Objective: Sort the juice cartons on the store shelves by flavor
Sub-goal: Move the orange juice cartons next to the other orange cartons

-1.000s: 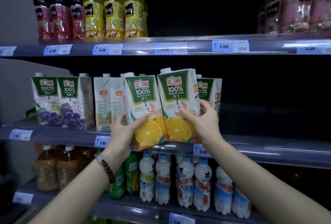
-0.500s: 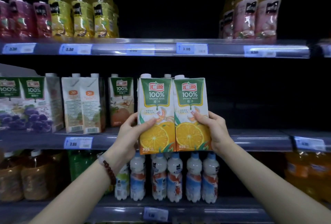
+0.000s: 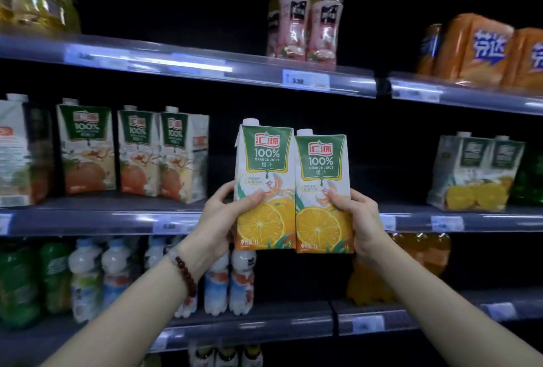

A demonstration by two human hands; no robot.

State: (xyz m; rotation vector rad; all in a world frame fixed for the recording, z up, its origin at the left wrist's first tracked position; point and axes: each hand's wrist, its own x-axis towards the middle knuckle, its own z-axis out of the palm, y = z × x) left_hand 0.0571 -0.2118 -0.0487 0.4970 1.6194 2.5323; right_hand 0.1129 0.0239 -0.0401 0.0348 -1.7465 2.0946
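I hold two orange juice cartons side by side and upright in front of the middle shelf [image 3: 293,221]. My left hand [image 3: 223,214] grips the left orange carton [image 3: 264,167], and my right hand [image 3: 357,219] grips the right orange carton [image 3: 321,172]. Three peach-coloured cartons [image 3: 135,152] stand on the middle shelf to the left. Two more orange juice cartons [image 3: 476,172] stand on the same shelf at the far right. A white carton [image 3: 17,152] shows its side at the left edge.
The shelf stretch behind the held cartons is dark and bare. Pink bottles [image 3: 305,17] and orange packs [image 3: 476,49] sit on the top shelf. White and green bottles [image 3: 88,278] fill the lower shelf, with orange bottles [image 3: 420,252] at the right.
Both hands carried the two orange cartons rightward along the shelf, away from the grape and peach cartons. The view panned right, bringing the orange cartons at the far right into sight.
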